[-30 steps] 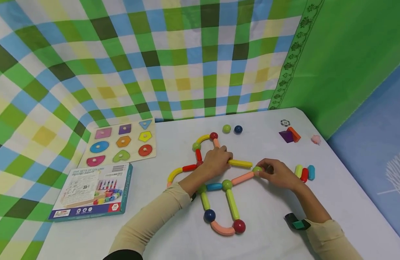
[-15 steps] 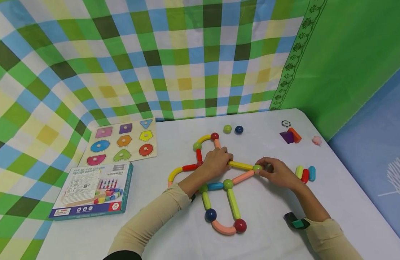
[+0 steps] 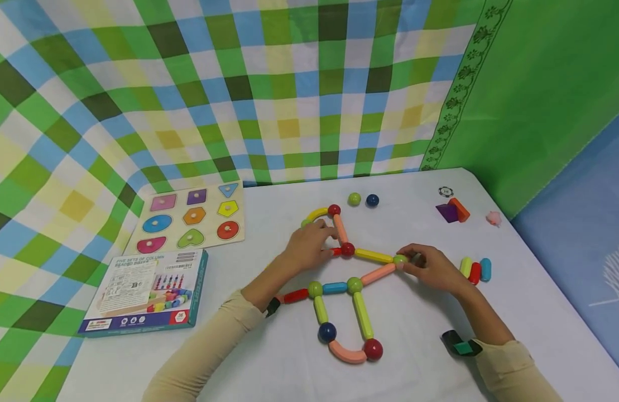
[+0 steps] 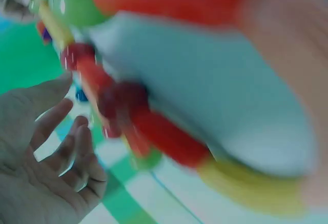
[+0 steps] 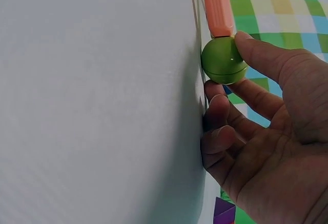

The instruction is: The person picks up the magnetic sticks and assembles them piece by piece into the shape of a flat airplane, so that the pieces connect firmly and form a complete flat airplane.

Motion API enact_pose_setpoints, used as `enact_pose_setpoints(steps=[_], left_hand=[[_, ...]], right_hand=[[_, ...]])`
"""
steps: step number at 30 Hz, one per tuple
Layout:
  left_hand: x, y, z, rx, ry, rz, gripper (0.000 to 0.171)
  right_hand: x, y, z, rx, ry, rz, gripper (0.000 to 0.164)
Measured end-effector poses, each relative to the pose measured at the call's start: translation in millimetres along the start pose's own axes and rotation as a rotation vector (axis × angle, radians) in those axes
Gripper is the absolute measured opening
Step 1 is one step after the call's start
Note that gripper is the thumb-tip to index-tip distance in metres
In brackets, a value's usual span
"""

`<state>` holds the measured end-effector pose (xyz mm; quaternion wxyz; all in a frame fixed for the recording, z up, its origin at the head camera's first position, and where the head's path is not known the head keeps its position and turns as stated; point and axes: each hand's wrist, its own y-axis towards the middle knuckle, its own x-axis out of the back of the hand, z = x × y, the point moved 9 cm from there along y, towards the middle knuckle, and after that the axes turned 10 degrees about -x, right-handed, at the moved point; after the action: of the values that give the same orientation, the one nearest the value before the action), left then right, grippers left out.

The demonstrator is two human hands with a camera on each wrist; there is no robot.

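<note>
My right hand (image 3: 430, 268) pinches a green ball (image 5: 224, 60) between thumb and fingers. A salmon stick (image 3: 378, 273) and a yellow stick (image 3: 373, 255) meet that ball. At the yellow stick's other end is a red ball (image 3: 348, 249), which also touches another salmon stick (image 3: 341, 229). My left hand (image 3: 309, 245) hovers over the figure's left part, fingers loosely spread and holding nothing, as the left wrist view shows. It hides some pieces there. Lower, a blue stick (image 3: 334, 288) joins two green balls, and a curved salmon stick (image 3: 347, 354) closes the bottom loop.
A loose green ball (image 3: 354, 199) and dark blue ball (image 3: 372, 200) lie at the back. Three short sticks (image 3: 475, 271) lie right of my right hand. A shape puzzle board (image 3: 191, 218) and a box (image 3: 145, 291) occupy the left. Purple and orange pieces (image 3: 452, 211) sit back right.
The green ball in my right hand has come against the yellow stick's end. My left hand has let go of the yellow stick's left end and moved left, uncovering the red ball.
</note>
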<state>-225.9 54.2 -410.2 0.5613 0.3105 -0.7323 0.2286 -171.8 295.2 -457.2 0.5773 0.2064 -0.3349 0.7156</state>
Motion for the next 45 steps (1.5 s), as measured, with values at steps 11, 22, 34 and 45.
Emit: enact_pose_setpoints(steps=[11, 22, 34, 45], left_hand=[[-4.2, -69.9, 74.4, 0.226, -0.099, 0.113, 0.027], [-1.2, -70.7, 91.8, 0.229, -0.072, 0.032, 0.024], [-1.5, -72.4, 95.0, 0.224, -0.075, -0.018, 0.03], [-4.1, -71.4, 94.4, 0.207, -0.041, -0.04, 0.03]], right_hand=[[0, 0, -3, -0.008, -0.007, 0.002, 0.034], [-10, -5, 13, 0.044, 0.011, 0.038, 0.029], [-11, -5, 15, 0.051, 0.01, 0.04, 0.03], [68, -30, -17, -0.11, -0.22, -0.303, 0.041]])
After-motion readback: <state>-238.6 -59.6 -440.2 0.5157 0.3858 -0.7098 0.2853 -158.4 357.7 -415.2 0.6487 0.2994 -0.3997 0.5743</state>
